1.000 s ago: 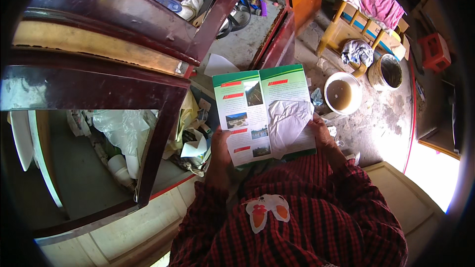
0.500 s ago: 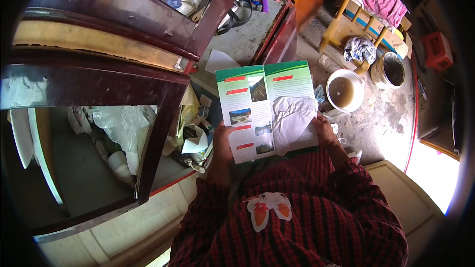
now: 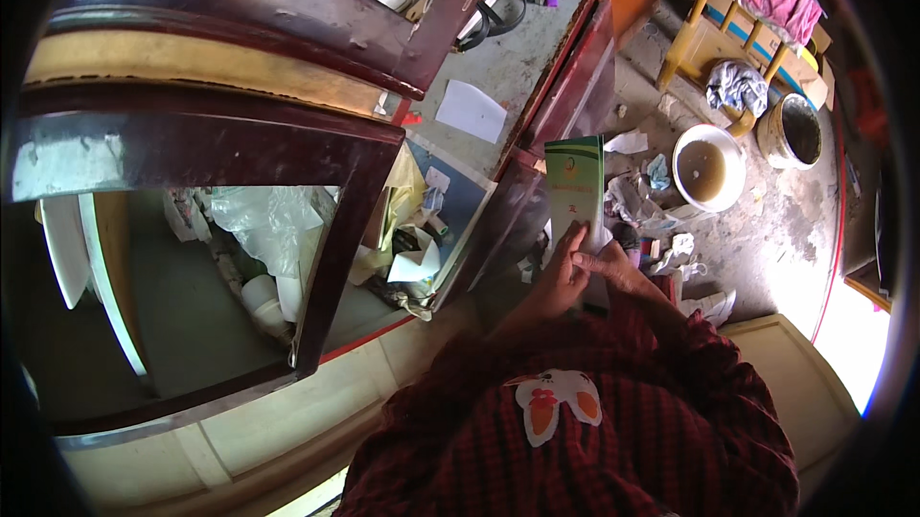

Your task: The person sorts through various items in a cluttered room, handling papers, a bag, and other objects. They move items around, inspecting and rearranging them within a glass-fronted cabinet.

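A green folded brochure (image 3: pixel 572 182) stands closed and nearly upright in front of me, its narrow cover turned toward me. My left hand (image 3: pixel 556 282) grips its lower left part, fingers against the cover. From the right, my right hand (image 3: pixel 621 271) closes on the lower right edge, its fingers meeting those of the left. A bit of white paper (image 3: pixel 598 237) shows at the brochure's edge by the right hand; how much lies inside is hidden.
Left of me is a dark red cabinet (image 3: pixel 220 148) holding plastic bags and papers. A white sheet (image 3: pixel 471 111) lies on its grey shelf. A basin of brown water (image 3: pixel 704 170), a bucket (image 3: pixel 791 134), a yellow chair (image 3: pixel 676 47) and scattered litter (image 3: pixel 637 201) occupy the floor at right.
The brochure was spread open with a crumpled white paper on its right page. Now it is folded shut, and my hands have come together on it. The view has shifted slightly.
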The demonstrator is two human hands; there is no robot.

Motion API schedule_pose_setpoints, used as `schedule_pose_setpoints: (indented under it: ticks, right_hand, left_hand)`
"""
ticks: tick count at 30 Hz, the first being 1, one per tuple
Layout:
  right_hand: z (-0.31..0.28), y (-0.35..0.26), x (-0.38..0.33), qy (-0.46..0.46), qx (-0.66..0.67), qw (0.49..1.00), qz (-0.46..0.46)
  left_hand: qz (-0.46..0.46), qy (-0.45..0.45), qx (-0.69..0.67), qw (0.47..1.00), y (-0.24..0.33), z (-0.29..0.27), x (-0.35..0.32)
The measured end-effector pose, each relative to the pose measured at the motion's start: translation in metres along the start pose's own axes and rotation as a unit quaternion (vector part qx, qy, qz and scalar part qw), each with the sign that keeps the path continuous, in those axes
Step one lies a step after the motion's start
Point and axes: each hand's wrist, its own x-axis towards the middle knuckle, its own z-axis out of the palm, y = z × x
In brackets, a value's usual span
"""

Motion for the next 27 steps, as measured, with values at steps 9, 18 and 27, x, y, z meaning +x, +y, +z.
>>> schedule_pose_setpoints:
  ticks: [9, 18, 27]
  right_hand:
    - [-0.023, 0.048, -0.016, 0.125, 0.192, 0.967, 0.114]
    - [-0.037, 0.062, -0.035, 0.177, 0.235, 0.952, 0.081]
    - [-0.048, 0.079, -0.032, 0.181, 0.23, 0.953, 0.079]
  left_hand:
    - [-0.08, 0.368, 0.42, 0.826, -0.113, -0.219, 0.008]
    - [-0.501, 0.507, -0.214, 0.669, -0.158, -0.274, -0.049]
    - [-0.334, 0.471, -0.142, 0.804, -0.16, -0.314, -0.054]
